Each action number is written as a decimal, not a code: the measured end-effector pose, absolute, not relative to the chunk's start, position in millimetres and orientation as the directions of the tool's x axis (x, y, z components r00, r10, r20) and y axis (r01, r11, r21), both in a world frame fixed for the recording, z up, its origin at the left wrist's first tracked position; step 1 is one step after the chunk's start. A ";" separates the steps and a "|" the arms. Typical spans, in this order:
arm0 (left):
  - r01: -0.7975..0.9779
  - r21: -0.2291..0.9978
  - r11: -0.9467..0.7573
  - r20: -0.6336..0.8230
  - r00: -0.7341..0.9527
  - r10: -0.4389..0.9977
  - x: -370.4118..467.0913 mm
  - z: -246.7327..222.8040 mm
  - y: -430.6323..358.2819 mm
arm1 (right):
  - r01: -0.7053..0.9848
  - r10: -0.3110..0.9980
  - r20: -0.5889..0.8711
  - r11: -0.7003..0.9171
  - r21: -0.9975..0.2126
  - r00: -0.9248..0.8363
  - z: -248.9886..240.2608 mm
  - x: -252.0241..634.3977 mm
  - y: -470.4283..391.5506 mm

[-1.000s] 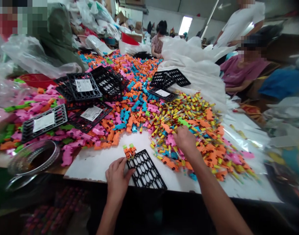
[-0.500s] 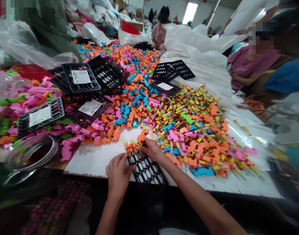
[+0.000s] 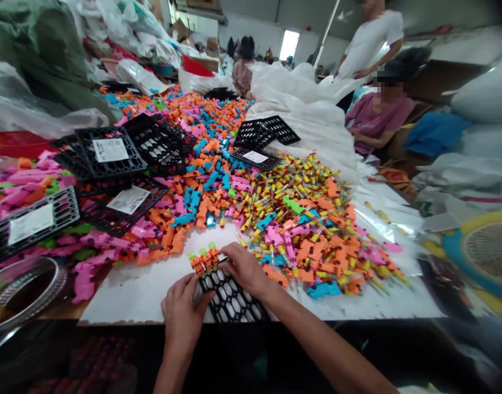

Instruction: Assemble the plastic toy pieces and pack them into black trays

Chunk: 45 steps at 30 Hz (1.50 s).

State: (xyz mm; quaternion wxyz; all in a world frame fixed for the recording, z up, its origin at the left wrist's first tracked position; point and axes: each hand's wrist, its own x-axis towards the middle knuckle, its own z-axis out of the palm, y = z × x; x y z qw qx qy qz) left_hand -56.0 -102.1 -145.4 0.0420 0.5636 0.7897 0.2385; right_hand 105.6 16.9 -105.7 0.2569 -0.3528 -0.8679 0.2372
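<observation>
A black plastic grid tray (image 3: 236, 300) lies at the near edge of the white board, with a short row of orange toy cars (image 3: 204, 261) with green tips along its far end. My left hand (image 3: 184, 306) grips the tray's left side, thumb over the grid. At the right end of the row, my right hand (image 3: 243, 269) is closed with its fingertips on an orange toy car, which they partly hide. Beyond lies a heap of loose orange, pink and blue toy cars (image 3: 324, 249), mixed with small yellow-ended clear tubes (image 3: 289, 183).
More black trays with white labels (image 3: 111, 150) rest on the pile at left. A clear plastic basin (image 3: 24, 284) stands at the near left. Past white sheeting (image 3: 300, 104), a person in a pink top (image 3: 376, 117) sits. A yellow-and-blue fan (image 3: 486, 246) is at right.
My right hand has brought an orange toy car down to the right end of the row on the tray. The camera view has swung to the right. My left hand keeps hold of the tray.
</observation>
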 end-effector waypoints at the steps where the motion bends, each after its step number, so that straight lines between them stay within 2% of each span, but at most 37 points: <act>1: 0.872 0.423 0.248 0.204 -0.358 0.911 -55.6 -145.2 -102.0 | 0.621 0.787 0.261 0.606 -0.497 -0.559 -98.5 113.1 21.7; 3: 0.874 0.420 0.244 0.212 -0.356 0.910 -54.5 -144.2 -102.2 | 0.849 0.882 0.169 0.469 -0.242 -0.439 -84.4 127.8 34.1; 5: 0.872 0.420 0.251 0.214 -0.363 0.907 -53.7 -143.1 -102.5 | 0.923 0.923 0.061 0.383 -0.028 -0.381 -74.2 138.3 46.2; 6: 0.870 0.421 0.257 0.208 -0.369 0.906 -53.5 -142.7 -102.6 | 0.925 0.925 0.027 0.378 0.025 -0.379 -71.2 141.0 50.2; 9: 0.869 0.423 0.257 0.197 -0.365 0.910 -54.0 -142.5 -102.9 | 0.879 0.878 0.042 0.475 0.035 -0.476 -71.6 138.9 49.9; 14: 0.868 0.430 0.247 0.222 -0.367 0.903 -54.0 -144.2 -103.4 | 0.686 0.671 0.184 0.728 0.023 -0.718 -93.2 119.4 33.7; 17: 0.867 0.430 0.253 0.215 -0.370 0.904 -52.9 -144.0 -103.7 | 0.668 0.663 0.184 0.743 -0.044 -0.726 -102.2 114.2 32.9; 21: 0.869 0.428 0.250 0.218 -0.368 0.904 -52.4 -143.6 -104.2 | 0.707 0.727 0.191 0.686 -0.172 -0.659 -98.6 114.4 39.2; 29: 0.858 0.444 0.260 0.200 -0.377 0.904 -52.3 -143.6 -105.0 | 0.800 0.835 0.108 0.549 -0.244 -0.540 -89.9 109.1 55.0; 31: 0.856 0.447 0.261 0.196 -0.378 0.905 -51.5 -142.2 -105.2 | 0.781 0.864 0.138 0.498 -0.377 -0.484 -92.4 111.7 54.5; 32: 0.857 0.447 0.257 0.199 -0.376 0.905 -51.3 -141.5 -105.4 | 0.736 0.884 0.119 0.444 -0.512 -0.451 -94.5 112.8 52.9; 34: 0.859 0.446 0.251 0.204 -0.370 0.906 -51.2 -140.8 -105.6 | 0.528 0.898 -0.024 0.237 -0.815 -0.440 -100.6 113.1 47.6; 35: 0.861 0.444 0.249 0.205 -0.368 0.907 -51.4 -140.8 -105.6 | 0.391 0.874 -0.112 0.095 -0.915 -0.473 -104.4 112.0 44.2; 36: 0.863 0.441 0.247 0.205 -0.365 0.908 -51.7 -141.1 -105.6 | 0.271 0.834 -0.180 -0.038 -0.962 -0.522 -108.4 110.3 40.8; 37: 0.865 0.437 0.245 0.206 -0.362 0.909 -52.1 -141.6 -105.5 | 0.173 0.792 -0.216 -0.142 -0.975 -0.570 -112.3 108.1 37.7; 39: 0.872 0.429 0.238 0.211 -0.352 0.912 -52.9 -142.9 -105.1 | 0.052 0.749 -0.217 -0.237 -0.970 -0.626 -118.9 103.5 33.8; 41: 0.878 0.419 0.229 0.221 -0.343 0.913 -53.5 -144.3 -104.7 | 0.023 0.748 -0.190 -0.228 -0.973 -0.636 -123.4 100.2 34.0; 45: 0.887 0.403 0.225 0.242 -0.340 0.909 -54.0 -146.6 -104.4 | 0.071 0.751 -0.120 -0.097 -0.993 -0.649 -128.3 99.9 41.8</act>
